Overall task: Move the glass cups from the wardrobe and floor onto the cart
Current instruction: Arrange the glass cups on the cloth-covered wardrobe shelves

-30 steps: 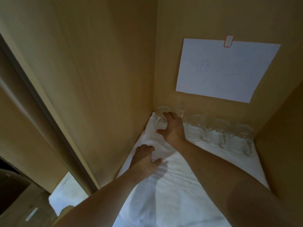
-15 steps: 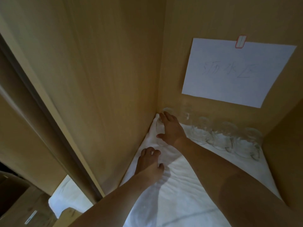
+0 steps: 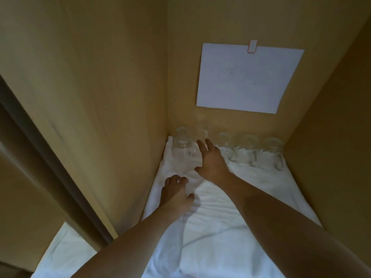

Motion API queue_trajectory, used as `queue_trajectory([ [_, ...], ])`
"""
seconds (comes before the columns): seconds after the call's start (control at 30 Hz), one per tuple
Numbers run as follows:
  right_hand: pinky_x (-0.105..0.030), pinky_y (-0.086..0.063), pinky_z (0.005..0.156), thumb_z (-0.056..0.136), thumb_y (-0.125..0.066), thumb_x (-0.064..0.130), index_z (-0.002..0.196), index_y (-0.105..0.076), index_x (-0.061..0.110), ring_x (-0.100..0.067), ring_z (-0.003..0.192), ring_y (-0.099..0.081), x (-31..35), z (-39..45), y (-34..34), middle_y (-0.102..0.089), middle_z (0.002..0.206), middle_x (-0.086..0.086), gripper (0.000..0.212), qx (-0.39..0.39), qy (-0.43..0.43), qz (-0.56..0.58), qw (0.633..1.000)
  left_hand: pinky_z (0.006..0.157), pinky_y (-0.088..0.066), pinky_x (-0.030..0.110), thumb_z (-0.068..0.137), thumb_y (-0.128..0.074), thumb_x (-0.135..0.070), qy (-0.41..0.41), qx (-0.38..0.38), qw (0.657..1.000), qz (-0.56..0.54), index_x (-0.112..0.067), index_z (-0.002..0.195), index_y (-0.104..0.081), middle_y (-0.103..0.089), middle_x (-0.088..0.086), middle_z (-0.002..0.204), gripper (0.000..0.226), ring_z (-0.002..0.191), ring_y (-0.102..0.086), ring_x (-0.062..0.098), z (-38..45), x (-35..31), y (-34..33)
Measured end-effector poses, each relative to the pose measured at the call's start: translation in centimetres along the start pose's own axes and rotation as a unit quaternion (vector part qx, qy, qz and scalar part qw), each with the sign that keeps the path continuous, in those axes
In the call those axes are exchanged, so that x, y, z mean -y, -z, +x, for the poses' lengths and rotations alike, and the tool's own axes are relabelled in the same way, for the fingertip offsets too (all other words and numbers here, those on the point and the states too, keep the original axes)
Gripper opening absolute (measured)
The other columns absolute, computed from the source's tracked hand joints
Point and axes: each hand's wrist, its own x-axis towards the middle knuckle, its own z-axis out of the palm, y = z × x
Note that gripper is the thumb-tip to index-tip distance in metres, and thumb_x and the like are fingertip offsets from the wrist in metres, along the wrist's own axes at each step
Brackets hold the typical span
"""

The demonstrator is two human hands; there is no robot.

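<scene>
The glass cups (image 3: 226, 149) stand in a row along the back wall of the wardrobe (image 3: 100, 97), mouths down as far as the dim view lets me judge, on a white towel (image 3: 230, 207) that lines the shelf, probably laid there to cushion them and take up drips. The leftmost cup (image 3: 183, 145) sits tight in the back left corner, and three more stand further right, the last (image 3: 272, 153) close to the right side panel; a blurred shape between the corner cup and the others may be another glass, but I cannot tell. The right hand (image 3: 210, 159) reaches to just beside the corner cup, fingers straight and spread, thumb out towards the towel; its grip is open and holds nothing, and whether the fingertips touch the glass is unclear. The left hand (image 3: 176, 191) rests on the towel nearer the front, fingers loosely curled down onto the cloth, holding nothing, likely steadying the towel or bracing the reach. A white sheet of paper (image 3: 249, 79) with faint writing hangs on the back wall above the cups, fixed by a small red-edged tab (image 3: 252, 46). The left panel crowds the corner cup, leaving room for fingers only on its right and front. No cart is in view.
</scene>
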Motion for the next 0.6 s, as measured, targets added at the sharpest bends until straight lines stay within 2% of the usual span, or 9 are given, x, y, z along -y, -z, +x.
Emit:
queue_trajectory([
  [0.13,-0.052,-0.037,0.114,0.088,-0.076,0.036,0.162,-0.011,0.027,-0.039,0.151,-0.017,-1.8,-3.0,-0.5,-0.003,0.169,-0.010,0.099,0.007,-0.053,-0.021,0.998,0.109,-0.038,0.033,0.089,-0.059,-0.044,-0.023,0.015,1.000,-0.011,-0.024,0.141,-0.050,-0.046,0.002,0.140,0.056,0.134,-0.035,0.024,-0.5,-0.7,-0.9],
  [0.33,-0.051,-0.036,0.113,0.086,-0.076,0.044,0.161,-0.012,0.028,-0.039,0.151,-0.016,-4.2,-8.3,-0.8,-0.005,0.169,-0.010,0.100,-0.002,-0.089,-0.049,0.995,0.110,-0.040,0.037,0.089,-0.064,-0.044,-0.046,-0.002,0.999,0.000,-0.022,0.141,-0.052,-0.049,0.005,0.141,0.057,0.135,-0.038,0.027,-2.0,-3.0,-0.7],
  [0.6,-0.049,-0.034,0.115,0.088,-0.070,0.050,0.161,-0.012,0.027,-0.037,0.151,-0.015,-6.9,-16.9,0.5,-0.007,0.169,-0.009,0.096,0.013,-0.097,-0.054,0.994,0.103,-0.042,0.035,0.089,-0.065,-0.039,-0.076,-0.026,0.996,0.024,-0.019,0.139,-0.053,-0.052,0.007,0.137,0.055,0.131,-0.041,0.028,-7.9,-8.0,-0.3],
])
